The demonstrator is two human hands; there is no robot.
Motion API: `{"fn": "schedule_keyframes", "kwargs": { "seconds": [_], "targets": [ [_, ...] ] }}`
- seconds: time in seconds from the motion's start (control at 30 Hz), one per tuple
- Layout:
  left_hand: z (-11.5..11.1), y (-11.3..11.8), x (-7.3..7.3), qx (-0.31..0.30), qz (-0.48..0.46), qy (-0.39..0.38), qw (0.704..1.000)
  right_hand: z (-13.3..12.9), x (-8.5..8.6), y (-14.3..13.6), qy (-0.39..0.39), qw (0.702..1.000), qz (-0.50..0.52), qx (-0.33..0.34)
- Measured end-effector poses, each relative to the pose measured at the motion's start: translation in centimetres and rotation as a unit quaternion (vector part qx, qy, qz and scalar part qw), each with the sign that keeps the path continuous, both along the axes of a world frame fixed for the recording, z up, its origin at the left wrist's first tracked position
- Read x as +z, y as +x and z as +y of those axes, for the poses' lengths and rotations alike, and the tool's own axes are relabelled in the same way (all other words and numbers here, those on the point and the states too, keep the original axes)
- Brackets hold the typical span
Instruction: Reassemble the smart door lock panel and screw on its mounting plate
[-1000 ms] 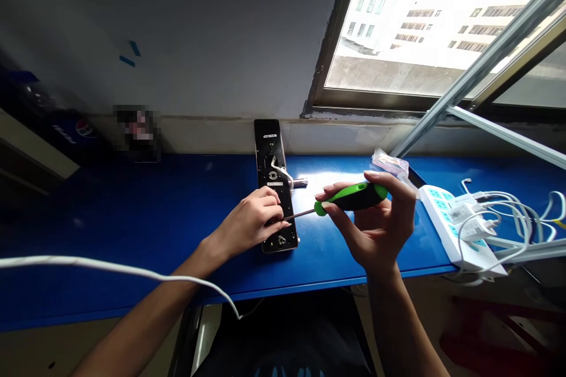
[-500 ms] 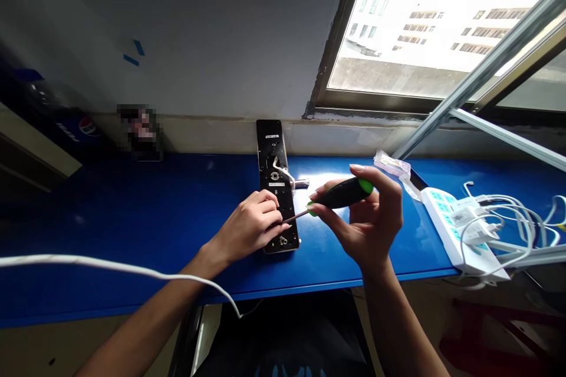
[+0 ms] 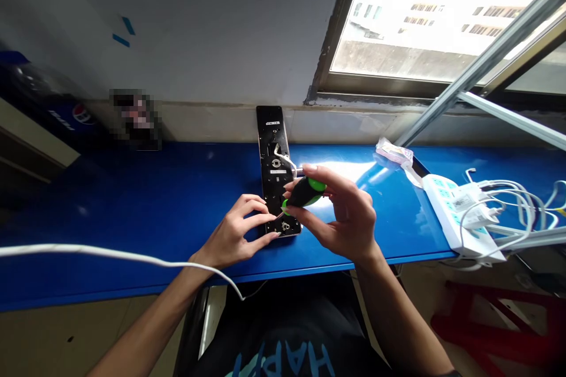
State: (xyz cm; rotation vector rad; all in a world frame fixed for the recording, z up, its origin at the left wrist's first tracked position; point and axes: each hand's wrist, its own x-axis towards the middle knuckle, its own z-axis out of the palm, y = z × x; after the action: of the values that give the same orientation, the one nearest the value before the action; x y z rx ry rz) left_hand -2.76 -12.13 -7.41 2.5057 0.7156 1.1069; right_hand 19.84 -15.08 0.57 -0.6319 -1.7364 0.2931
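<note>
A long black door lock panel point(image 3: 266, 147) leans with its top end against the wall, screw bosses and fittings facing up. A short white cable point(image 3: 287, 160) runs across it, and a shiny handle, mostly hidden, sticks out on its right. My right hand point(image 3: 349, 212) is closed around a black-and-green screwdriver point(image 3: 305, 191), its shaft slanting down-left to the panel's lower part. The tip is too small to make out exactly. Beside it, my left hand point(image 3: 239, 230) rests its fingertips on the panel's lower left, thumb and fingers apart.
A white power strip point(image 3: 442, 212) with plugged-in chargers and tangled cables lies at the right of the blue table point(image 3: 177, 188). Near it are a small plastic packet point(image 3: 393, 153) and a metal frame bar point(image 3: 469, 53). A white cord point(image 3: 110, 253) crosses above my left forearm.
My right hand has moved left and lower with the screwdriver, now held more steeply. My left fingers have spread apart from around the tip. The view has tilted slightly.
</note>
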Motion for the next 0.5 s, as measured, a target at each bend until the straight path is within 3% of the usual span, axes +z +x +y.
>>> {"fn": "schedule_keyframes", "kwargs": {
  "seconds": [0.33, 0.5],
  "targets": [
    [-0.1, -0.4, -0.7, 0.003, 0.003, -0.002, 1.0, -0.1, -0.7, -1.2, 0.036, 0.997, -0.065, 0.012],
    [-0.1, -0.5, -1.0, 0.013, 0.013, -0.025, 1.0, -0.2, 0.1, -1.1, 0.036, 0.994, -0.1, 0.0]
  ]
}}
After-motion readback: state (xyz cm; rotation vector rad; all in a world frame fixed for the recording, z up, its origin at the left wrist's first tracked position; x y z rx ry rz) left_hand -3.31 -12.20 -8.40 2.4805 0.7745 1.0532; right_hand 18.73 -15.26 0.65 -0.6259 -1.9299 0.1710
